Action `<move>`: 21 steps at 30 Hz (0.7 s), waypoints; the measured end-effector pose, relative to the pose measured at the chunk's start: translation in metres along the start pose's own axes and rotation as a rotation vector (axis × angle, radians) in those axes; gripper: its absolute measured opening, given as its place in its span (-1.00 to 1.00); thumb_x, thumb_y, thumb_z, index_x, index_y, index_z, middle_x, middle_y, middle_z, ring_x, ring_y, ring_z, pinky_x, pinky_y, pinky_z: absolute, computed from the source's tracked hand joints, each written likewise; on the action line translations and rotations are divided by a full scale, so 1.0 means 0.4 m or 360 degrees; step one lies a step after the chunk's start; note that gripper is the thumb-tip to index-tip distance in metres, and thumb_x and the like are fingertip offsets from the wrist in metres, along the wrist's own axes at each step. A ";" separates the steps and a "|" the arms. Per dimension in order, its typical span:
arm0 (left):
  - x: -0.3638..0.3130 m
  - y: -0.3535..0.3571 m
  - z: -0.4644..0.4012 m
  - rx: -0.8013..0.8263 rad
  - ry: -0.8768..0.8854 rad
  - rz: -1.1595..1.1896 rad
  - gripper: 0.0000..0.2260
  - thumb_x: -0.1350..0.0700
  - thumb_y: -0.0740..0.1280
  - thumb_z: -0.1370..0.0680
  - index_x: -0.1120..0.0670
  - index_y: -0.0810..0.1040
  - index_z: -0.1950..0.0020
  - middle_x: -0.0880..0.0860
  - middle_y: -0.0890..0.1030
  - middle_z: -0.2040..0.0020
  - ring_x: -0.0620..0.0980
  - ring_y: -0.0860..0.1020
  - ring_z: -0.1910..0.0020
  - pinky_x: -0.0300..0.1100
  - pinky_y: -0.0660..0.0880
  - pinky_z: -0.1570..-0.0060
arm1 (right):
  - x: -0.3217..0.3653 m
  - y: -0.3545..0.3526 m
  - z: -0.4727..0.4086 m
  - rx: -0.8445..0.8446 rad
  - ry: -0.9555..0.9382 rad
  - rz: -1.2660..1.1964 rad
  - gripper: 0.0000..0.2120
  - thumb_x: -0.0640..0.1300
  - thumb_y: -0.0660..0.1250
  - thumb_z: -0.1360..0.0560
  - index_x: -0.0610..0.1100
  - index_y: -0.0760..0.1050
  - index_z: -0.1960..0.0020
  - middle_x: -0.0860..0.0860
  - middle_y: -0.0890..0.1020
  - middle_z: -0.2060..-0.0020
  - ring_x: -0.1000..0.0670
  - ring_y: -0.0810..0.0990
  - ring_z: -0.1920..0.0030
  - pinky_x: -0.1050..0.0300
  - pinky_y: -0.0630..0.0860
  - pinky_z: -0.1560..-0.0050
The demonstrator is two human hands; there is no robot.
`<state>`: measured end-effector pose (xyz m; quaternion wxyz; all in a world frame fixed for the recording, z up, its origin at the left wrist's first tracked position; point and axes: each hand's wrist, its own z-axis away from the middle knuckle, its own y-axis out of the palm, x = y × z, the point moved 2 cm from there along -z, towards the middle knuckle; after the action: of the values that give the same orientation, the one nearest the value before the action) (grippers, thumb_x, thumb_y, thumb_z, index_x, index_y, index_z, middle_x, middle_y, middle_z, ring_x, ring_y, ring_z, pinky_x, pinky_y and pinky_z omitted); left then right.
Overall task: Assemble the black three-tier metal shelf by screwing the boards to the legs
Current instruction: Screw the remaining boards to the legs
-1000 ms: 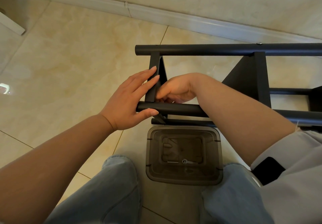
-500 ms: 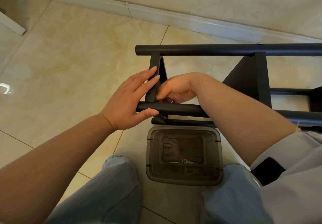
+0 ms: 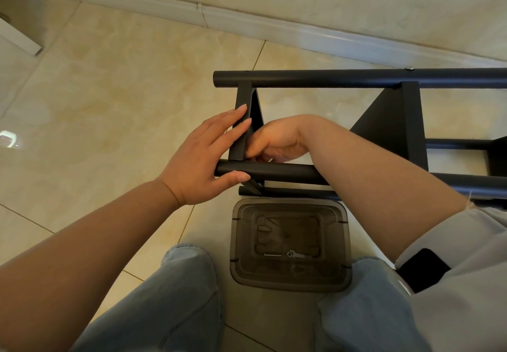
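Shelf (image 3: 384,121) lies sideways on the floor (image 3: 109,105) near the wall. Your left hand (image 3: 203,157) braces leg (image 3: 274,172) and end board (image 3: 241,129), fingers straight, steadying the joint; your right hand (image 3: 277,140) curls underneath, presumably pinching a screw, though I cannot tell.

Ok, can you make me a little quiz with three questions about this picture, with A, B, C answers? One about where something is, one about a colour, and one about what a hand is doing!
1. Where is the plastic bin?
A. Between the person's knees
B. On top of the shelf
C. Against the wall

2. What colour is the shelf?
A. White
B. Black
C. Red

3. What is the left hand doing?
A. Hanging in the air
B. Making a fist
C. Resting on the near leg and end board, fingers straight

Answers:
1 A, it stands on the floor between the jeans.
2 B, every tube and board is black.
3 C, fingers lie along the board, thumb under the tube.
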<state>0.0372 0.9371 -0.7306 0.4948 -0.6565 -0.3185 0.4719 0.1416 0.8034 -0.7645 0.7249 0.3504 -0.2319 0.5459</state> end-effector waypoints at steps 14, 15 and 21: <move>0.003 0.001 0.000 -0.0013 0.0010 -0.0004 -0.29 -0.35 0.02 -0.54 0.13 0.19 -0.50 0.12 0.16 -0.52 0.08 0.18 -0.46 -0.08 0.15 -0.41 | 0.002 0.002 0.006 0.0016 -0.0011 -0.0011 -0.80 -0.18 0.19 -0.56 -0.14 0.51 -0.13 -0.05 0.63 0.09 0.01 0.61 0.06 0.13 0.50 0.07; 0.003 0.001 -0.001 -0.0014 0.0013 -0.0002 -0.29 -0.35 0.02 -0.54 0.13 0.19 -0.50 0.12 0.16 -0.52 0.08 0.18 -0.46 -0.08 0.15 -0.41 | 0.004 0.003 0.007 0.0030 -0.0022 -0.0015 -0.80 -0.19 0.19 -0.56 -0.14 0.50 -0.13 -0.05 0.62 0.08 0.01 0.61 0.06 0.12 0.50 0.07; 0.003 0.000 -0.001 -0.0017 0.0014 0.0012 -0.29 -0.35 0.02 -0.53 0.13 0.19 -0.50 0.13 0.17 -0.52 0.10 0.19 -0.46 -0.03 0.18 -0.41 | 0.003 0.004 0.005 -0.0007 -0.0013 0.0039 -0.80 -0.19 0.20 -0.57 -0.12 0.50 -0.15 -0.05 0.63 0.05 0.02 0.62 0.04 0.13 0.51 0.04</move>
<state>0.0379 0.9379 -0.7309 0.4909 -0.6624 -0.3163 0.4692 0.1406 0.8030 -0.7621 0.7180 0.3481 -0.2402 0.5529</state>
